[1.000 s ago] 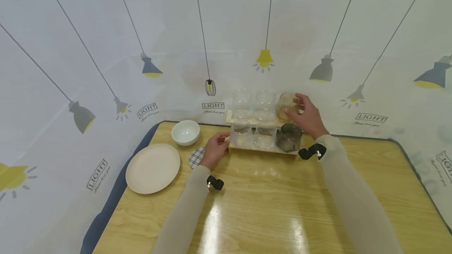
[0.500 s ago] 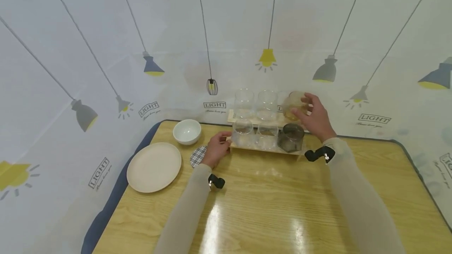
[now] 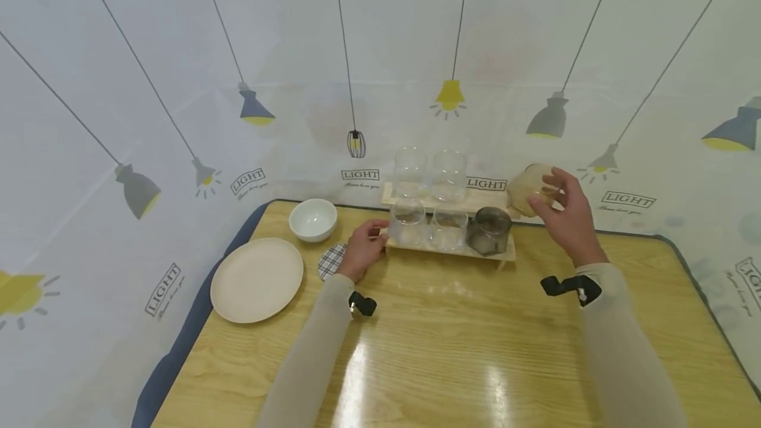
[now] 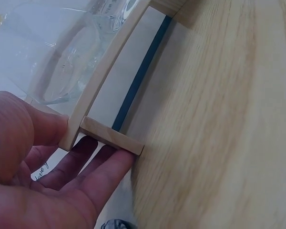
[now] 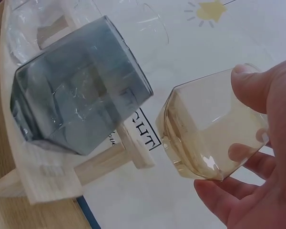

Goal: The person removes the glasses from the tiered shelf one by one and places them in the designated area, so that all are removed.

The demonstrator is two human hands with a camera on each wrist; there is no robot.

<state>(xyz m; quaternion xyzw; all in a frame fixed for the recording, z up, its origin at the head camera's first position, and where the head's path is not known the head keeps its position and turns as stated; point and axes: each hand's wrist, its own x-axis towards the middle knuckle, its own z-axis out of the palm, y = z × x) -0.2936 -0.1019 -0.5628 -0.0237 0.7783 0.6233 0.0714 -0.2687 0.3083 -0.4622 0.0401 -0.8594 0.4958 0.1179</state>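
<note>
At the back of the table stands a two-tier wooden rack (image 3: 486, 202). My left hand (image 3: 364, 253) grips its left end, thumb on the shelf board (image 4: 97, 90) and fingers against the end piece below. My right hand (image 3: 571, 220) holds an amber glass (image 3: 524, 190) off the rack's right end, thumb on one side and fingertips on the other. The amber glass (image 5: 200, 124) is tilted in the right wrist view. A smoky grey glass (image 3: 490, 233) sits at the right of the lower tier. Clear glasses (image 3: 410, 174) fill the other places on both tiers.
To the left are a white bowl (image 3: 313, 220), a large cream plate (image 3: 257, 281) and a checked coaster (image 3: 330, 261), partly behind the left hand. A wall covering (image 3: 392, 38) printed with lamps rises right behind the rack.
The right hand has carried the amber glass off the right end of the upper tier, out to the right. The left hand stays at the rack's left end.
</note>
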